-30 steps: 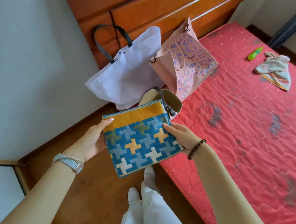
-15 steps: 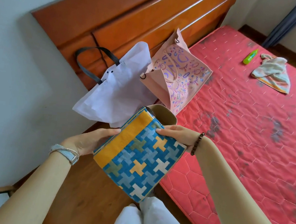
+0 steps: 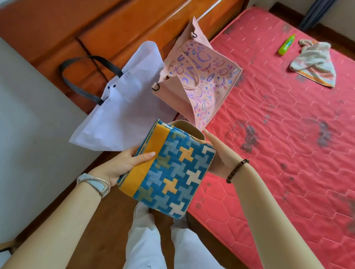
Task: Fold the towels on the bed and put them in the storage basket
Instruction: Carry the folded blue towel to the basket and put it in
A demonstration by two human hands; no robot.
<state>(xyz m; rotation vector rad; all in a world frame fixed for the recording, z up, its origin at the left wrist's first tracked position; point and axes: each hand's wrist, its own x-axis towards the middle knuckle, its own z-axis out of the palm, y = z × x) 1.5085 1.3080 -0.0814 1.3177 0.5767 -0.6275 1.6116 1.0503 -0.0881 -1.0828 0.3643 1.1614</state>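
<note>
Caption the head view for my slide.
Both hands, left hand and right hand, hold a folded patterned towel above the beige basket; another towel lies unfolded on the bed.

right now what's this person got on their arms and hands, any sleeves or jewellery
No sleeves show: both forearms are bare to the frame's edge. The left wrist carries a pale silvery-blue watch with a thin silver bangle crossing it. The right wrist wears a bracelet of dark brown round beads. No rings or gloves show on the left hand or right hand.
</note>
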